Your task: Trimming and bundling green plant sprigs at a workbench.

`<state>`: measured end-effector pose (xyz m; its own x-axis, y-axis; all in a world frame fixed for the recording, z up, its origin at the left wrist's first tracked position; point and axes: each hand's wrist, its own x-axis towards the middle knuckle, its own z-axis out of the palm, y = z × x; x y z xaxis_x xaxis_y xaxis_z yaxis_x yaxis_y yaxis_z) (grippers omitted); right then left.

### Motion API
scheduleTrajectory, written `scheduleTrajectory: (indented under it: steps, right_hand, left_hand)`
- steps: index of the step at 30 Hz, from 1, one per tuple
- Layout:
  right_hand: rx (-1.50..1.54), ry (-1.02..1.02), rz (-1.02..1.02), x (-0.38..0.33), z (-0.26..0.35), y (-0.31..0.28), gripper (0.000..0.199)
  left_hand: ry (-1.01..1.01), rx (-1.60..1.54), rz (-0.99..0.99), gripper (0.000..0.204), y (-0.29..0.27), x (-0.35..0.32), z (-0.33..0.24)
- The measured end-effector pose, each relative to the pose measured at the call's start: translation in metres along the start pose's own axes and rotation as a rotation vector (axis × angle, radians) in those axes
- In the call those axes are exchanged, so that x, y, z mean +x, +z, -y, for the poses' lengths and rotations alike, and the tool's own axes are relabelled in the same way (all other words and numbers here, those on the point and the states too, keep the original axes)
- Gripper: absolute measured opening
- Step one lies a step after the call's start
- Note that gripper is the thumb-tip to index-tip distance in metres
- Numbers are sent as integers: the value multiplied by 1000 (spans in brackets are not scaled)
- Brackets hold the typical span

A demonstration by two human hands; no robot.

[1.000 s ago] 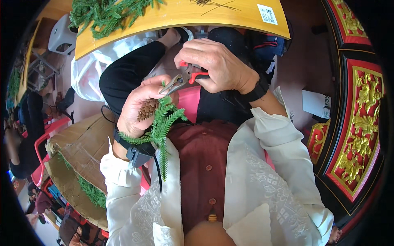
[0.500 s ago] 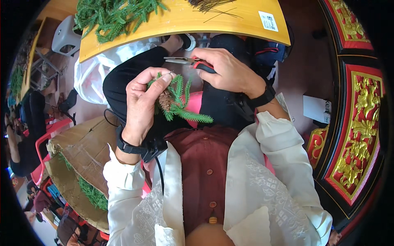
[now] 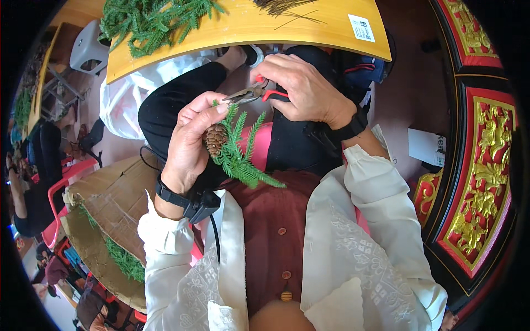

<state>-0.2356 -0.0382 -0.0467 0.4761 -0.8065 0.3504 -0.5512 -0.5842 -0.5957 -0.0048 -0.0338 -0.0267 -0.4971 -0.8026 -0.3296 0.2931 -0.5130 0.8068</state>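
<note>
My left hand (image 3: 193,129) is closed around the top of a green artificial pine sprig (image 3: 241,151). A brown pine cone (image 3: 215,140) hangs beside the needles, just under my thumb. My right hand (image 3: 301,83) grips red-handled pliers (image 3: 247,95), whose handles are spread. The plier jaws reach to the tip of my left thumb, at the top of the sprig. What exactly lies between the jaws is too small to make out. Both hands are above my lap, short of the table's near edge.
A yellow table (image 3: 248,34) ahead bears a heap of green sprigs (image 3: 157,22) and thin brown wires (image 3: 287,7). White plastic bags (image 3: 124,105) lie beneath its left side. An open cardboard box (image 3: 118,193) with greenery stands at my left. A carved red-and-gold panel (image 3: 480,182) rises at right.
My right hand has tilted and brought the pliers down to my left fingertips, and their handles have spread. The sprig and cone have turned and hang lower.
</note>
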Motion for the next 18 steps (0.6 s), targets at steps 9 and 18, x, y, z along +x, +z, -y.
scheduleTrajectory:
  steps: [9, 18]
  right_hand:
    - [10, -84, -53, 3, 0, 3, 35]
    - [57, 63, 17, -1, -3, -3, 29]
  left_hand:
    - [-196, -296, 247, 11, -9, 1, 4]
    - [-11, 14, 94, 6, -1, 4, 6]
